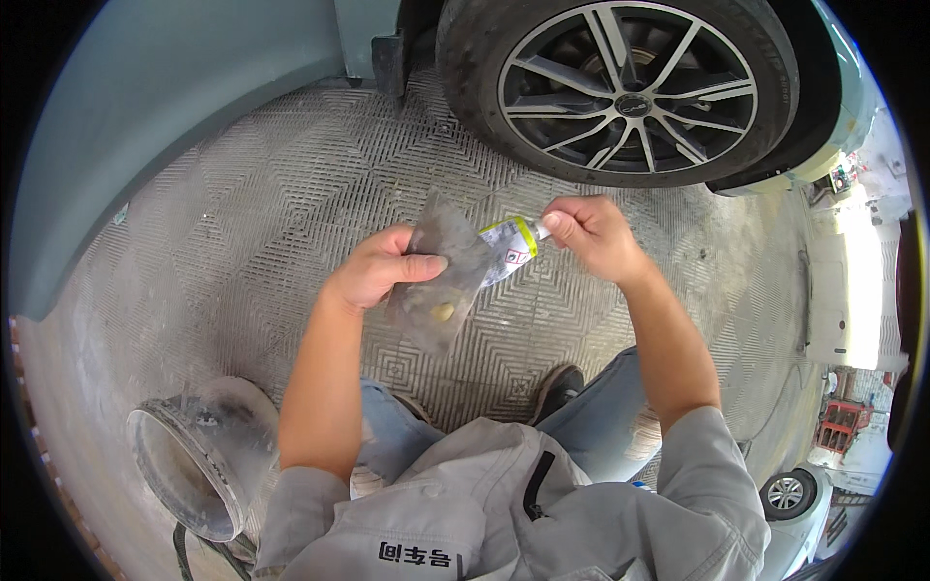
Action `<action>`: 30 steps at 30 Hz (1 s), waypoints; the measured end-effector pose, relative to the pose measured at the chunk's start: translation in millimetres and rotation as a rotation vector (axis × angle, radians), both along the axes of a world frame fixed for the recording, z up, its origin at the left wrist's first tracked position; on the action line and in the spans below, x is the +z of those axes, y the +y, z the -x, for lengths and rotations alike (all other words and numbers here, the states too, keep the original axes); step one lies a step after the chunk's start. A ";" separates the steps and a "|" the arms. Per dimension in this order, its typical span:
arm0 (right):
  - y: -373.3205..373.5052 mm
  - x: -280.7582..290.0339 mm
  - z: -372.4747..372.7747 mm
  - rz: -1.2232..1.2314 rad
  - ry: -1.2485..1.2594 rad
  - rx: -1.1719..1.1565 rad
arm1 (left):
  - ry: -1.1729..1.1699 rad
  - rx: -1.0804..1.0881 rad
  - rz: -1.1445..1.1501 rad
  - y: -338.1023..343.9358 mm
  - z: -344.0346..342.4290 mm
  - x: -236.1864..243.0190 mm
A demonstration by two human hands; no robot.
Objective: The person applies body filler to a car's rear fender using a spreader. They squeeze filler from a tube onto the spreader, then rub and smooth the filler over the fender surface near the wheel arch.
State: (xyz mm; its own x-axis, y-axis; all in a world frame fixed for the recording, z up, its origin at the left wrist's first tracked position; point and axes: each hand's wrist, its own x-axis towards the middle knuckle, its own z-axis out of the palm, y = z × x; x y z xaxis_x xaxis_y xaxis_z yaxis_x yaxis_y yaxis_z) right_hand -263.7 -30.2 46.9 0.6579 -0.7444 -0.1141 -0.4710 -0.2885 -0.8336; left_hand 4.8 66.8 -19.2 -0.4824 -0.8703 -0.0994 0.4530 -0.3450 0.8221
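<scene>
Head view: A white tube point(508, 254) with a yellow-green band hangs in the air between a worker's two hands, above the floor and beside the right edge of a grey sheet point(457, 263). The right hand point(591, 237) pinches the tube's white tip point(543, 230) between thumb and forefinger. The left hand point(373, 266) clamps the sheet, thumb flat on top; its fingers are hidden beneath, and whether they also grip the tube cannot be told. A yellowish dab point(443, 312) sits near the sheet's lower edge.

Handling it well would likely mean keeping the sheet steady and fairly level so the dab stays put, working only the tip with the right fingers, and avoiding any squeeze on the tube's body.

The tube points up and to the right, tip toward the right hand; its long axis runs aslant from lower left, at the sheet, to upper right.

Below spreads a ribbed grey floor point(291, 184), with the worker's jeans point(605, 392) and a dark shoe point(559, 389) nearer the body. A smeared bucket point(237, 421) stands at left; a car's wheel point(633, 105) and blue-grey panel point(194, 107) fill the top.
</scene>
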 end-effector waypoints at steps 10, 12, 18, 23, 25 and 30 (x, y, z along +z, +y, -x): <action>4.3 4.2 2.6 -0.231 -0.355 0.051 | 0.031 0.029 -0.053 0.8 4.4 -4.0; 6.5 5.9 3.9 -0.108 -0.323 0.062 | 0.029 0.024 -0.010 1.0 4.0 -6.7; 10.1 8.6 3.1 0.266 -0.052 0.116 | -0.036 0.012 0.002 4.0 5.1 -9.4; 10.7 4.6 2.2 0.093 0.135 0.036 | 0.013 -0.019 -0.045 3.7 5.5 -1.9; 11.2 3.0 2.7 0.040 0.134 -0.022 | 0.020 -0.022 -0.043 2.6 7.6 1.1; 10.7 -1.4 2.7 0.083 -0.143 0.078 | -0.001 0.053 -0.051 2.3 15.0 5.9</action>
State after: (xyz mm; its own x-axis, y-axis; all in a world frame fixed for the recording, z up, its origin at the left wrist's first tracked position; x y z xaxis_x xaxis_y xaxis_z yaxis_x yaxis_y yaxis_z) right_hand -266.4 -19.5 45.4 0.7193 -0.6933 0.0441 -0.3230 -0.3899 -0.8624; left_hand -10.2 69.1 -13.3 -0.4354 -0.8886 -0.1442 0.4713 -0.3614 0.8045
